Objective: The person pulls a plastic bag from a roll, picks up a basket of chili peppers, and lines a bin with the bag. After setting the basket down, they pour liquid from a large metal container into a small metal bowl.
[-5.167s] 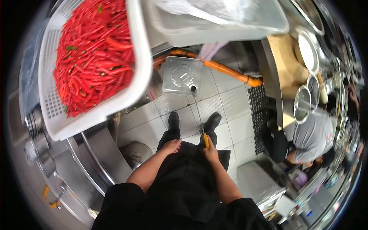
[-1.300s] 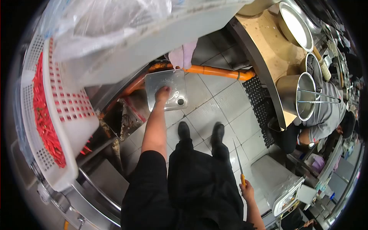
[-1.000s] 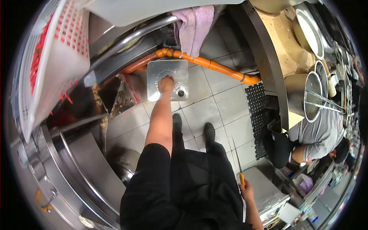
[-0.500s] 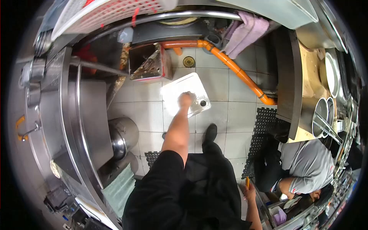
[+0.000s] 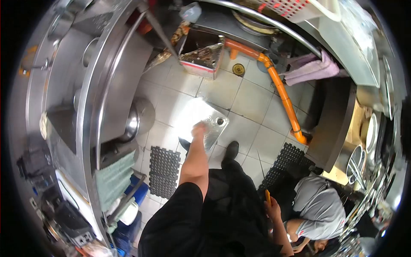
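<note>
My left hand [image 5: 199, 129] reaches down in front of me, its fingers bunched at a shiny metal board [image 5: 212, 128] with rounded corners and a round hole near one corner. Glare washes out part of its surface, and exactly how the fingers grip it is blurred. The board is over the tiled floor, just ahead of my shoes. Down at my right side, my right hand [image 5: 273, 210] is closed around an orange handle [image 5: 268, 197]. A thin dark line runs forward from near that handle; what the tool is cannot be made out.
An orange pipe [image 5: 280, 88] runs along the floor by a drain [image 5: 238, 69] and a grimy open box [image 5: 201, 58]. Black rubber mats [image 5: 165, 171] lie on both sides. A co-worker in a grey shirt [image 5: 321, 205] crouches at right. A steel counter [image 5: 92, 107] lines the left.
My view has turned and shifted. The metal board has moved nearer to my feet with my left hand, and it has tilted and turned. My right hand still grips the orange handle.
</note>
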A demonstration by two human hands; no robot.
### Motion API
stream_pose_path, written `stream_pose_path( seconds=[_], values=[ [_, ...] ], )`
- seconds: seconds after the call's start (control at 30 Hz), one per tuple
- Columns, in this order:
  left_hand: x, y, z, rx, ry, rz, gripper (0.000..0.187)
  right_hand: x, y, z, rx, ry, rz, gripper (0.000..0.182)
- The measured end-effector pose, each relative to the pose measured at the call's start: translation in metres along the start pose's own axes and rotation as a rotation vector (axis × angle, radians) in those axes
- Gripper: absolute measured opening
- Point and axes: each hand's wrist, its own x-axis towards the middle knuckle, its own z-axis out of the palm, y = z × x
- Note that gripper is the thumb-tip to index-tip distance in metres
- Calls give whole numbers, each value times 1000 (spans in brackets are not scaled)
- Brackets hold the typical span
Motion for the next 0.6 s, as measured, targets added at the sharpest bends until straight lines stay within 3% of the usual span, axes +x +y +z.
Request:
stream_pose_path(
  seconds=[0.1,0.17,0.37,0.53,0.6],
  values=[
    [10,-12,-33,-60,108,10,35,14,-10,-20,-26,-52,-45,50],
    [20,-20,-53,-403,123,26,36,4,-73,-46,-9,-118,170,50],
    [8,-16,-108,-806,103,-67,35,8,-89,-44,6,-104,203,53],
    [6,-16,-124,-847,241,-123,32,-3,-127,-17,34,-129,192,54],
    [2,-14,-133,-652,144,-183,29,-11,-151,-4,62,-164,144,55]
  ],
)
